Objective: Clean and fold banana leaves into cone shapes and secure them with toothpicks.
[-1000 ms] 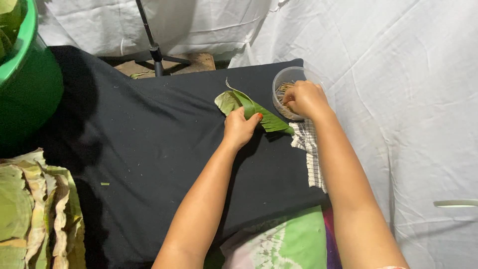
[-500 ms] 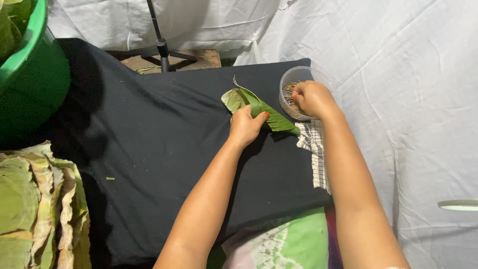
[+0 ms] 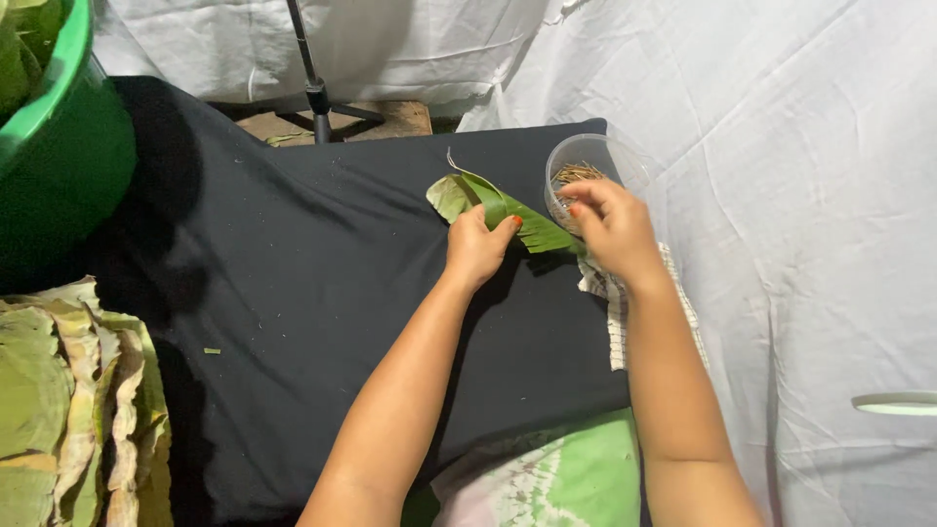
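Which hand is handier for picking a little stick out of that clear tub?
Probably the right hand: it is beside the clear tub of thin sticks, while the left hand presses the folded green leaf down.

"What's under my left hand [image 3: 475, 246]?"
"A folded green banana leaf [image 3: 508, 210], flat on the black cloth [image 3: 293, 273], tapering rightward."
"And by my right hand [image 3: 610, 226]?"
"A clear tub of thin sticks [image 3: 576, 171], upright."

Left hand [image 3: 475, 246] on folded green leaf [image 3: 500, 209]; right hand [image 3: 612, 224] beside clear tub [image 3: 576, 161] of sticks
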